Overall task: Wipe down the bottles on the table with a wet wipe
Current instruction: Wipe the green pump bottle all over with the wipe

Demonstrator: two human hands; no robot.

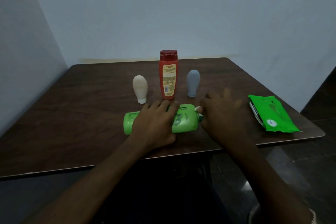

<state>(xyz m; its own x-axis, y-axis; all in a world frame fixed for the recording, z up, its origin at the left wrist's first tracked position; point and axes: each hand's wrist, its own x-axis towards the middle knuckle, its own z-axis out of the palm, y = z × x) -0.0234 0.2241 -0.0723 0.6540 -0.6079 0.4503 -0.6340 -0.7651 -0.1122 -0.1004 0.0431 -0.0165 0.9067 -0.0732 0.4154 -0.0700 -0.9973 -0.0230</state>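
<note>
A green bottle [183,120] lies on its side near the front of the dark wooden table [81,114]. My left hand [154,123] lies over its middle, fingers curled round it. My right hand [223,114] is at the bottle's right end, blurred by motion, and pinches a small white wet wipe [198,109] against the cap end; most of the wipe is hidden under the hand. Behind the green bottle stand a tall orange bottle [168,76], a beige tube [140,87] on its cap at the left and a grey tube [193,82] on its cap at the right.
A green pack of wet wipes [271,114] lies flat near the table's right edge. The table stands in a corner, with pale walls behind it and to its left. A dark floor shows to the right.
</note>
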